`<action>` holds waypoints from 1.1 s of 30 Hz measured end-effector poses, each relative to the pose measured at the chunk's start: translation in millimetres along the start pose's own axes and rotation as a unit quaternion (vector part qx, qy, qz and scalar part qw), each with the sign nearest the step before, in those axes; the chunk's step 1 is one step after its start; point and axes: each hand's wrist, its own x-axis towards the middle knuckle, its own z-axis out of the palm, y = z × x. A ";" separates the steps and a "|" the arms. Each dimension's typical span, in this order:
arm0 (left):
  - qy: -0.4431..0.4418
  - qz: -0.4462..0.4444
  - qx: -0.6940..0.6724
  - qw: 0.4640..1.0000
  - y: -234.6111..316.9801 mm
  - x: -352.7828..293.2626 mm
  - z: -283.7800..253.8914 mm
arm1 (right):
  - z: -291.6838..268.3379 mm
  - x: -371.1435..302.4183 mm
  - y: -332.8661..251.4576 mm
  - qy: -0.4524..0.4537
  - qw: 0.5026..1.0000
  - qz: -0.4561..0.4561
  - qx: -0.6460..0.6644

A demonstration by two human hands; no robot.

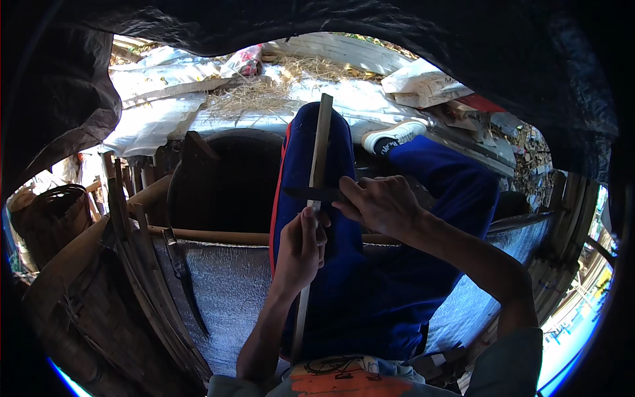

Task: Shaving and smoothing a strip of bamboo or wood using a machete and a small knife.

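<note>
A long, narrow bamboo strip (320, 149) lies lengthwise over my blue trouser leg, from my waist to beyond the knee. My left hand (301, 246) is closed around the strip about midway, thumb on top and pointing away from me. In my right hand (380, 204) is a knife with a dark blade (311, 193). The blade lies across the strip, just beyond my left thumb, its tip pointing left. My right fingers wrap the knife's handle, which they mostly hide. Below my left hand the strip runs on toward my shirt.
A second long blade with a handle (176, 255) lies on the silvery sheet (228, 281) at left. Bamboo strips (142, 264) lean beside it, near a woven basket (63, 215). Dry straw (248, 99) and white sacks (155, 126) cover the ground ahead. Dark sheeting (463, 33) hangs overhead.
</note>
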 end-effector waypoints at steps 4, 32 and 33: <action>0.003 0.002 0.019 1.000 0.1 3.8 2.5 | -8.0 2.3 1.7 -0.039 0.997 0.026 -0.062; -0.026 -0.016 -0.094 0.995 -1.8 7.4 -8.9 | -19.1 -7.7 1.6 -0.014 0.989 0.041 0.140; -0.020 -0.012 -0.102 0.995 -3.9 7.6 -8.3 | -18.3 -7.0 0.5 -0.032 0.991 0.045 0.125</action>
